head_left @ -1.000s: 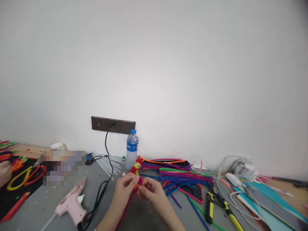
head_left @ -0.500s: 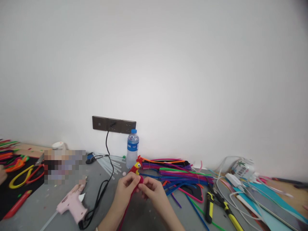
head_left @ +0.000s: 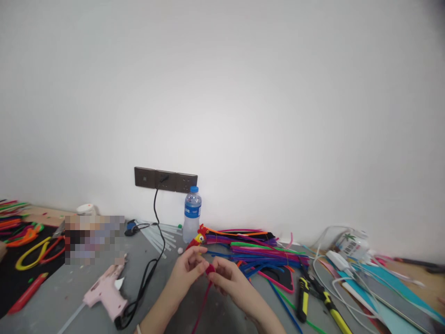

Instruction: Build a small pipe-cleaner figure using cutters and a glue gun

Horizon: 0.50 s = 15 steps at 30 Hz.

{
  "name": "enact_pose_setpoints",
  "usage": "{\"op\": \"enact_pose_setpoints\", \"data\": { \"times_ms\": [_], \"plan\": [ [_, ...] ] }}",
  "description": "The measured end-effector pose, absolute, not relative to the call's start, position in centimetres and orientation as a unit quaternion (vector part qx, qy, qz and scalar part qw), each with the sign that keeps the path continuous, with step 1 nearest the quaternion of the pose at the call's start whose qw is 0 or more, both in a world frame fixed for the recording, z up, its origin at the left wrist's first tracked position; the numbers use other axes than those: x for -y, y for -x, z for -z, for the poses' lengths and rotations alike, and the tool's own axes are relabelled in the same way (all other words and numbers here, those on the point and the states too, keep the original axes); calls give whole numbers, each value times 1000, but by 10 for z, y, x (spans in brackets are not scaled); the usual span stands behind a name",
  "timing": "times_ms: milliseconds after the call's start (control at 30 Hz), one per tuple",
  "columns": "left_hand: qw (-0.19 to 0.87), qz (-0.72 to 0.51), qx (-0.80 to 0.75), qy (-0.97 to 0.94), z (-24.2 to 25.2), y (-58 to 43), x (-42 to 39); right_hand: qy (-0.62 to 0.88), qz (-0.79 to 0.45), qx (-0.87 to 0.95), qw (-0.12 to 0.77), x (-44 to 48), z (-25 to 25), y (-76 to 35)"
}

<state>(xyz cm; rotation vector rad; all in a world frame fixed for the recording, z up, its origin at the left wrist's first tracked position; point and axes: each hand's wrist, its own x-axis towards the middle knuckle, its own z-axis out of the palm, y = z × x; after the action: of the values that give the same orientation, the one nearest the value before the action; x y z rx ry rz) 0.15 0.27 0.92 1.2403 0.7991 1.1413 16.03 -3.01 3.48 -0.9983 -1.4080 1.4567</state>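
Observation:
My left hand (head_left: 187,269) and my right hand (head_left: 227,277) meet over the grey table, both pinched on a red pipe cleaner (head_left: 208,271). Its top is coiled into a small red knot between my fingertips, and its tail (head_left: 200,311) hangs down toward me. Just behind my left hand stands a small red and yellow pipe-cleaner bird (head_left: 198,237).
A heap of coloured pipe cleaners (head_left: 257,253) lies behind my hands. A water bottle (head_left: 192,214) stands by the wall sockets (head_left: 165,180). A pink glue gun (head_left: 104,292) with a black cord lies at left, yellow-handled pliers (head_left: 303,300) at right. White cables and teal sheets (head_left: 385,292) fill the right side.
The red coil has been wound tighter and now shows between my fingertips. Both hands have shifted slightly right, and the tail swung a little.

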Motion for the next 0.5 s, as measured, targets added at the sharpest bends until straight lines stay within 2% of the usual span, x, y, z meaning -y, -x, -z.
{"op": "enact_pose_setpoints", "data": {
  "times_ms": [167, 333, 500],
  "plan": [
    [617, -455, -334, -548, -11, -1, -1, 410, -585, 578, 396, 31, -36, -160],
    [627, -457, -357, -520, -13, 1, -1, 445, -543, 569, 428, 25, -33, -165],
    [627, -474, -359, -504, -11, 0, -2, 439, -563, 556, 426, 23, -29, -164]
  ]
}}
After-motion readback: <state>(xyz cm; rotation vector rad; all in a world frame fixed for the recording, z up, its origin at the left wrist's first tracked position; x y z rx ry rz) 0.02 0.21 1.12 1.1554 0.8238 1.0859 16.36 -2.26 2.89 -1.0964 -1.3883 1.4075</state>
